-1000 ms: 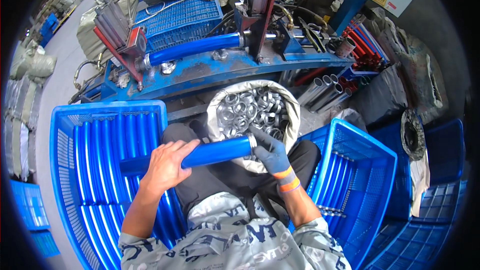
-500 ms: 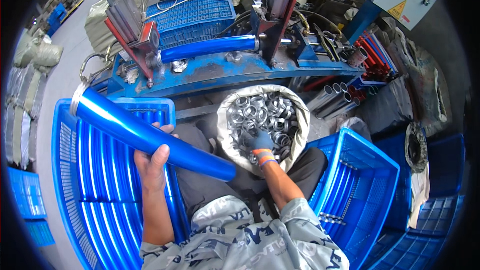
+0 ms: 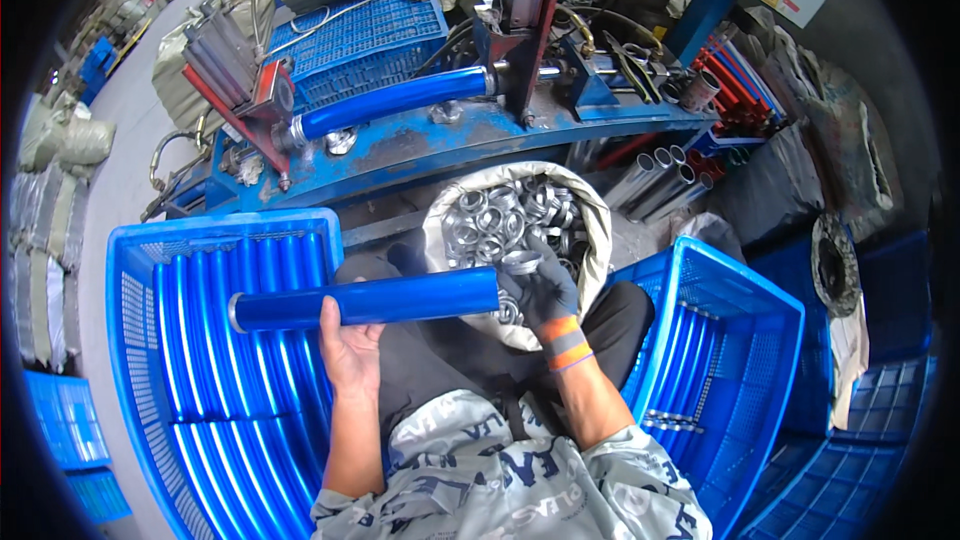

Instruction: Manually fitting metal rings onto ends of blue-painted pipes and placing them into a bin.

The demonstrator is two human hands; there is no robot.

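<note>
My bare left hand [image 3: 352,345] grips a shiny blue tube [image 3: 400,300] from below, holding it nearly level above my lap. A silver ring caps the tube's left end; its right end reaches over the near side of a white sack [image 3: 593,285]. Loose metal rings [image 3: 495,215] fill that sack. My right hand [image 3: 552,285], in a dark glove with an orange cuff, is over the sack just beyond the tube's right end. Its fingers close on one metal ring [image 3: 520,262].
Blue crates stand on both sides, the left crate [image 3: 125,340] and the right crate [image 3: 745,315], each holding blue tubes. Ahead is a blue machine bench [image 3: 400,155] with another blue tube [image 3: 395,103] clamped in it. Bare metal pipes [image 3: 660,180] lie beyond the sack.
The blue tube has swung from a steep slant to nearly level, its right end rising. My right hand has come up out of the rings with one ring in its fingers.
</note>
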